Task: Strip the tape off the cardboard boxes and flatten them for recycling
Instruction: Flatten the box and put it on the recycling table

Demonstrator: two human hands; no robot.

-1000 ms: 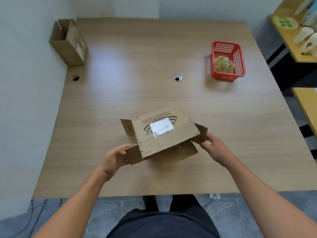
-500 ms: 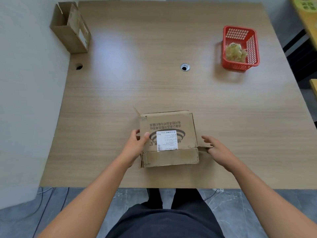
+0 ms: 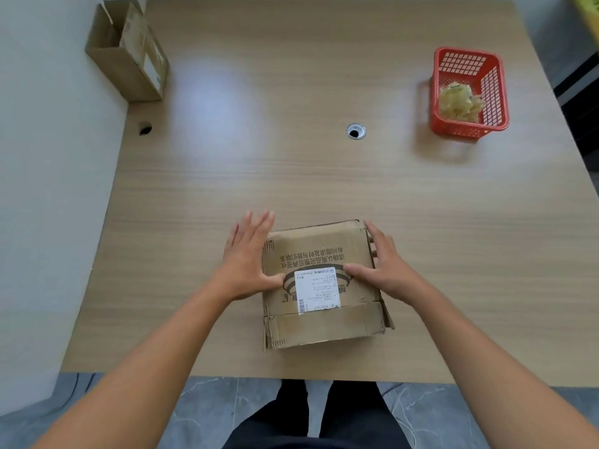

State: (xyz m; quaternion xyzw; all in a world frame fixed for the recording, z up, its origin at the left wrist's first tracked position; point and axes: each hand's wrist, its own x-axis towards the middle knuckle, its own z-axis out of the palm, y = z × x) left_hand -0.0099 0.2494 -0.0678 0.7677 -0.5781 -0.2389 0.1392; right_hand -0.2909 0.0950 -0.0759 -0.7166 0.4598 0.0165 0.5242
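Second cardboard box (image 3: 129, 56), far left of table (image 3: 291, 173): upright, unmoved. Left hand (image 3: 249, 260): fingers straight and spread, pressing the flattened box (image 3: 324, 254) at its left edge, no longer gripping a flap. Flattened box: label up, near the table's front edge; a second ago it was lifted. Right hand (image 3: 384, 267): fingers straight, pressing the right edge. Red basket (image 3: 496, 89), far right: holds crumpled tape (image 3: 458, 102).

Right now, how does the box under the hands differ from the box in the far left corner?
The near box lies flattened on the table under the left hand and right hand; the corner box stands upright, its top open. The near box's white label faces up; the corner box's faces sideways. Both are brown cardboard.
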